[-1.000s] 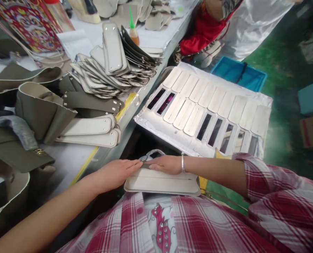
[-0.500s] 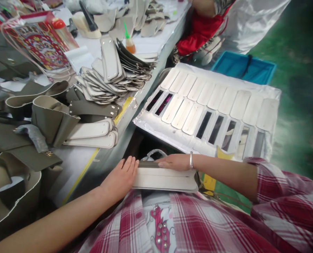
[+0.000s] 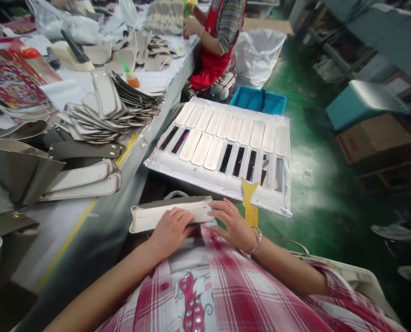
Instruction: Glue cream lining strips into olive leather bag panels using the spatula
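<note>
- Factory floor of glossy green paint (image 3: 305, 152) spreads across the right side, with a teal bin (image 3: 360, 103) and a cardboard box (image 3: 374, 138) farther off.
- Long grey work surface (image 3: 62, 240) with a yellow stripe along its edge runs up the left side.
- On that surface lie a fanned stack of cream leather panels (image 3: 101, 108), two more cream panels (image 3: 79, 182) side by side, and an olive strap with metal studs (image 3: 84, 150) between them. Farther up stands a glue bottle with a green brush (image 3: 132, 80).
- Foil-covered board (image 3: 163, 159) sits just right of the surface, holding two rows of pale strips (image 3: 222, 129), with dark slots showing among them.
- Yellow tapered template (image 3: 249, 203) overlaps the board's near edge, just beside the right hand.
- Co-worker in a red apron (image 3: 212, 64) is at the far side of the surface, near a white sack (image 3: 257, 57) and a blue crate (image 3: 259, 100).
- Long cream leather panel (image 3: 170, 213) with an olive far edge lies crosswise just in front of the person's red plaid shirt (image 3: 233, 286). A grey loop handle (image 3: 175, 194) shows behind it.
- Left hand (image 3: 170, 233) rests on the panel's near side, fingers lightly spread. Right hand (image 3: 235, 226) is spread and curved, fingertips (image 3: 214, 212) at the panel's right end. Neither hand pinches.
</note>
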Demonstrator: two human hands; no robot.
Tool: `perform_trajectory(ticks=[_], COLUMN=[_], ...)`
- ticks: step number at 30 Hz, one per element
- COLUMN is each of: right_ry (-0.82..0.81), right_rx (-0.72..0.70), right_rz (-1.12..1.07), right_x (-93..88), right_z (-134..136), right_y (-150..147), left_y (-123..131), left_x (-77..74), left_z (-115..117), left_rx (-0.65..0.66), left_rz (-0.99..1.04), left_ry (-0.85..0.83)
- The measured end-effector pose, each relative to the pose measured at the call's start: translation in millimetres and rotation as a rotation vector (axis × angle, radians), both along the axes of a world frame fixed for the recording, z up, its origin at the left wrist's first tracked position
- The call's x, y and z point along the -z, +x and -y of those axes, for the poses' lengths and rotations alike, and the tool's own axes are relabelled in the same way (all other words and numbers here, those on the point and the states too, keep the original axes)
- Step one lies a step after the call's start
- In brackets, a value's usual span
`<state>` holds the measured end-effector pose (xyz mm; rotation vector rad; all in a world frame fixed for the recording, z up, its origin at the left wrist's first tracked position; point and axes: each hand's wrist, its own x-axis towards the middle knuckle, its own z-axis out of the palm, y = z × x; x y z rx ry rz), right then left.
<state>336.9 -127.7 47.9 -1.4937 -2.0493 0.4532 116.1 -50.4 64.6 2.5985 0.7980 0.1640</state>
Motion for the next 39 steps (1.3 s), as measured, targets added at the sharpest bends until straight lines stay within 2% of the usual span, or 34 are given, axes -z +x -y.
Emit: perform_trajectory(ticks=[2, 5, 10, 14, 17, 20, 22, 24, 27, 29, 31, 33, 37, 39], right_ry=[0.042, 0.095, 0.103, 0.055, 0.044, 0.043, -0.116, -0.436, -0.924, -1.103, -1.173, -1.173, -1.161, -1.147], right_rx=[0.071, 0.129, 0.114, 0.175, 0.283, 0.501, 0.593, 0.550, 0.431, 0.424, 0.449, 0.505, 0.520, 0.510], right_rz=[-0.010, -0.031, -0.035, -0.028, -0.006, 0.024, 0.039, -0.037, -0.431, -0.704, -0.868, -0.952, -1.030, -1.034], right_x=[13.4, 24.2, 21.5, 21.2, 22.4, 22.8, 22.5, 21.4, 18.6, 16.3, 14.5, 13.8, 16.1, 17.8], right_z=[9, 7, -2, -5, -3, -1, -1, -3, -10, -14, -17, -19, -24, -26], right_y=[-11, -21, -22, -29, -37, -37, -33, -32, -37, -44, -52, -60, -71, -76], left_y=[4, 3, 5, 14, 21, 26, 28, 29, 28, 26, 25, 26, 25, 16], left_x=[4.9, 7.3, 5.5, 1.3, -1.7, -4.0, -5.4, -6.8, -7.8, -7.3, -5.8, -3.4, 1.1, 1.2], left_z=[3, 2, 2, 4, 4, 3, 2, 1, -1, -4, -7, -10, -18, -23], left_rx=[-0.009, -0.007, -0.030, -0.087, -0.149, -0.194, -0.205, -0.212, -0.215, -0.216, -0.235, -0.244, -0.178, -0.173], left_rz=[0.023, 0.043, 0.035, -0.019, -0.098, -0.168, -0.204, -0.238, -0.269, -0.266, -0.254, -0.238, -0.186, -0.143], left_ry=[0.024, 0.034, 0.042, 0.040, 0.065, 0.077, 0.076, 0.077, 0.065, 0.047, 0.022, -0.001, -0.034, -0.067])
